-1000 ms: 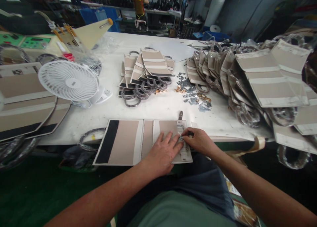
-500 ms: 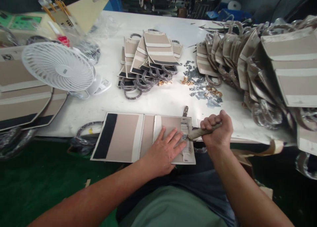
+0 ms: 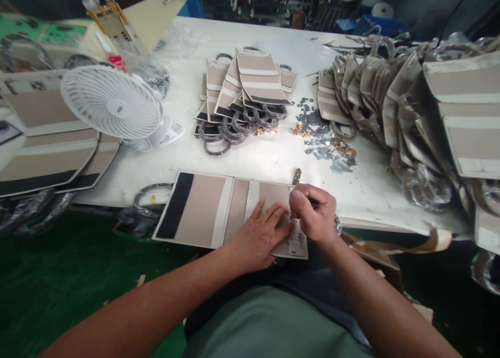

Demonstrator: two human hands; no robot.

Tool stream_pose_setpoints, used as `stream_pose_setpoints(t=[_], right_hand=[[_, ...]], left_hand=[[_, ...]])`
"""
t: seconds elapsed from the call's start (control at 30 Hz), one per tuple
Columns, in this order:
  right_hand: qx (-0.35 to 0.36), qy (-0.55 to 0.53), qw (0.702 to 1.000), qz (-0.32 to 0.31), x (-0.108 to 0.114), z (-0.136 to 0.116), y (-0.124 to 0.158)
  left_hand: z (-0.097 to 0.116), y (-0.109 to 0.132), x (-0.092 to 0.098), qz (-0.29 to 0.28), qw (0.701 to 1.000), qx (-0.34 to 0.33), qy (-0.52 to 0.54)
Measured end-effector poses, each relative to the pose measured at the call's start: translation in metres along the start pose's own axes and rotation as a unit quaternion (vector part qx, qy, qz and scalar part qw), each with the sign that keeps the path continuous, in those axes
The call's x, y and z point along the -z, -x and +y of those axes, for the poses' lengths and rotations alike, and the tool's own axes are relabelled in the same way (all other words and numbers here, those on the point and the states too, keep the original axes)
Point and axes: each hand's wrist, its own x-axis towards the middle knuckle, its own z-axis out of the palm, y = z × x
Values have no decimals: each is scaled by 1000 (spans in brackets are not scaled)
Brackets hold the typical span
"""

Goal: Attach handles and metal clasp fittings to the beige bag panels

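A beige bag panel (image 3: 209, 204) with pale bands and a black strip at its left end lies opened flat along the table's front edge. My left hand (image 3: 260, 235) rests flat on its right half, fingers spread. My right hand (image 3: 314, 212) is closed in a fist at the panel's right edge, beside my left fingertips. It grips a stick-like tool, mostly hidden now; a dark bit (image 3: 313, 202) shows between the fingers. Small metal fittings (image 3: 296, 237) run along that edge below the fist. A narrow strap with a metal end (image 3: 297, 176) sticks out beyond the panel's far side.
Several bag panels with plastic-wrapped handles are piled at the middle back (image 3: 258, 77), and more stand at the right (image 3: 367, 82). Loose grey metal plates (image 3: 312, 118) and gold-coloured fittings (image 3: 300, 130) lie between. A white fan (image 3: 117, 108) stands on the left beside further panels (image 3: 42, 155).
My right hand has moved left and turned, from beside the panel to over its fittings edge; the tool's handle is now largely covered. My left hand stays in place on the panel.
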Motion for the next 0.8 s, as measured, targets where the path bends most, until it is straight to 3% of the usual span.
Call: stream_pose_setpoints(t=[0.13, 0.33, 0.47, 0.57, 0.7, 0.8], right_hand=[[-32, -41, 999, 17, 0, -7, -16], [-10, 12, 991, -135, -10, -21, -21], [12, 61, 984, -164, -4, -17, -14], [17, 37, 990, -132, 5, -13, -11], [33, -96, 995, -23, 12, -17, -10], [51, -146, 988, 25, 11, -14, -7]], left_hand=[[2, 3, -2, 21, 1000, 1, -2], [3, 5, -4, 28, 1000, 10, -8], [4, 6, 1, 34, 999, 16, -14], [4, 8, 3, 36, 999, 9, -14], [2, 8, 0, 32, 999, 1, -15], [0, 7, -3, 37, 999, -1, -15]])
